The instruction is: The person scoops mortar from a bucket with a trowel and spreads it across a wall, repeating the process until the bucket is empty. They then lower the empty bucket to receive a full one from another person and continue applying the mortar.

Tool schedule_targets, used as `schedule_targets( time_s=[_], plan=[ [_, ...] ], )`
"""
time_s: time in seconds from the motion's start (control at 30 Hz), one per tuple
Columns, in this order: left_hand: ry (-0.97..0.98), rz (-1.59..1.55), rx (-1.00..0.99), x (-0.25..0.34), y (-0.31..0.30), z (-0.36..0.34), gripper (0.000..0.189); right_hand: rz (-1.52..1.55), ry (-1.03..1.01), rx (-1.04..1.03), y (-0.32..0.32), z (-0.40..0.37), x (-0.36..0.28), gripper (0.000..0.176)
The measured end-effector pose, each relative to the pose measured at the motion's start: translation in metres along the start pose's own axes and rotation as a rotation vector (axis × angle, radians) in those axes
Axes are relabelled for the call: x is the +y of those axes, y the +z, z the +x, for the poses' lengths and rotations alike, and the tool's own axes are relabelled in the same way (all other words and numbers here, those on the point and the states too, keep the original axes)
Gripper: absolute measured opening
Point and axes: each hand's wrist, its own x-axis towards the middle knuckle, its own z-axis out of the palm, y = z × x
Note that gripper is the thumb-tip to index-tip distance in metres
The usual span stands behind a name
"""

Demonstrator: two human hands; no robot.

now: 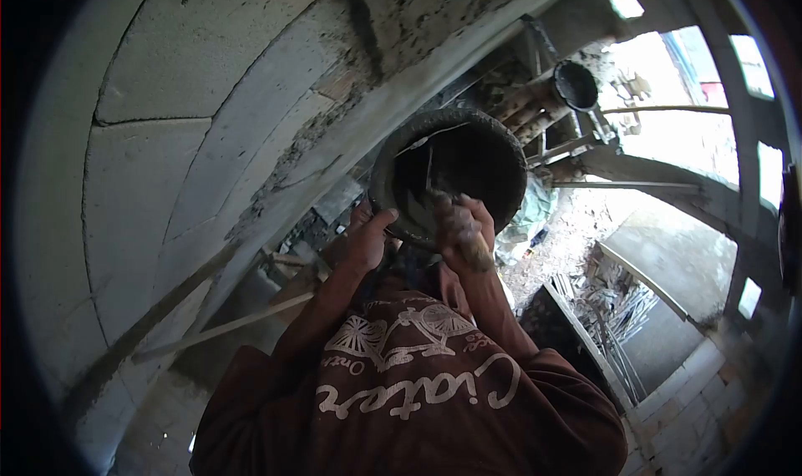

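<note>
A round dark bucket (512,146) with a mortar-crusted rim is in front of my chest, its mouth facing up toward me. My left hand (370,239) grips the near left part of its rim, thumb on top. In my right hand (459,227), slightly blurred, is a trowel with a wooden handle (478,255), its butt end pointing back toward me. The thin metal shank of the trowel reaches into the bucket, where the blade is hard to make out in the dark. Some grey wet-looking material shows inside near the left wall.
A wall of large pale blocks (159,75) with rough mortar joints rises close on my left. Beyond the bucket stands another dark bucket (576,86) among wooden supports. Lower right, a pile of thin strips (614,301) lies on the ground far below, near boards and a pale slab.
</note>
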Motion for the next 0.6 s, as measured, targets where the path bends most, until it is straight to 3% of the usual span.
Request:
schedule_targets(
  time_s=[0.03,0.13,0.17,0.2,0.3,0.37,0.4,0.53,0.6],
  plan=[
    [0.000,-0.008,-0.022,0.000,0.004,0.002,0.037,-0.017,-0.014,-0.007,-0.002,-0.015,-0.002,0.022],
    [-0.088,0.094,-0.012,0.010,0.011,0.005,0.042,-0.923,0.114,0.407,0.001,-0.047,0.000,0.028],
    [0.005,0.150,-0.064,0.014,0.015,0.007,0.043,-1.621,-0.038,0.669,0.010,-0.051,0.009,0.027],
    [0.100,0.205,-0.112,0.018,0.016,0.006,0.045,-2.151,0.005,0.694,0.018,-0.054,0.008,0.025],
    [0.162,0.430,-0.091,0.030,0.000,0.007,0.046,-3.501,0.049,0.504,0.020,-0.059,-0.046,0.024],
    [0.192,0.392,-0.072,0.039,-0.008,0.003,0.046,-3.544,-0.165,0.763,0.065,-0.044,-0.003,0.025],
    [0.200,0.351,-0.056,0.043,-0.011,0.000,0.045,-3.626,-0.391,0.625,0.072,-0.036,0.000,0.023],
    [0.249,0.457,-0.026,0.066,-0.024,-0.011,0.048,-3.768,-0.447,0.312,0.098,0.026,0.021,0.033],
    [0.447,0.659,0.052,0.070,-0.030,-0.019,0.052,-3.763,-0.161,0.551,0.080,0.058,0.003,0.031]
  ],
)
